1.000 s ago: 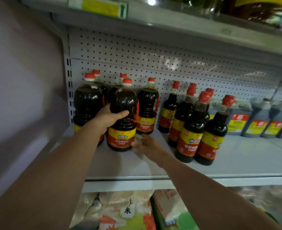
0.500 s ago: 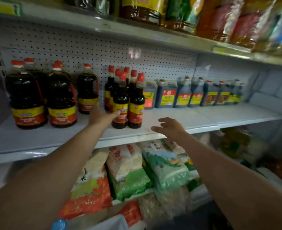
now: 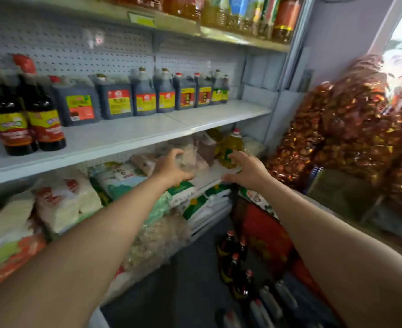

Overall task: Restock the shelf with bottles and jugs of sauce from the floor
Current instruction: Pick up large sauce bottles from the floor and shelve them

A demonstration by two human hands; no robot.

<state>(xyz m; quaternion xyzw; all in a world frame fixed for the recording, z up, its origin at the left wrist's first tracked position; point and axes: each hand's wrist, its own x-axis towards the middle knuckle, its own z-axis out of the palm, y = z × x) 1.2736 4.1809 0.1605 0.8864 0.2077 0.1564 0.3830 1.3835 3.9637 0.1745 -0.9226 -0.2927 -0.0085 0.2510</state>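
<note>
A grey metal shelf (image 3: 129, 134) with a pegboard back runs across the view, its front strip bare from the middle out to the right end. At its left edge stand two tall dark sauce bottles (image 3: 24, 110) with red caps and yellow-and-red labels, close together near the front lip. Just to their right, set back against the pegboard, a row of squarer dark jugs (image 3: 138, 95) reaches toward the right end of the board, side by side and touching or nearly so. Above, an upper shelf (image 3: 221, 35) carries amber bottles, too blurred to read. Below the sauce shelf, bags of rice (image 3: 67, 200) in white, green and orange lie stacked, with a yellow oil jug (image 3: 233, 145) further right on the same lower level. Both bare arms reach forward in front of this lower shelf: the left hand (image 3: 171, 168) and the right hand (image 3: 246, 170) are empty, fingers spread and curled, holding nothing. On the dark floor below the right arm stands a cluster of floor bottles (image 3: 234, 259), dark with red caps, and paler ones nearer the bottom edge. At far right, large clear sacks (image 3: 342, 129) of red-and-gold wrapped goods pile up beside a bright window.
</note>
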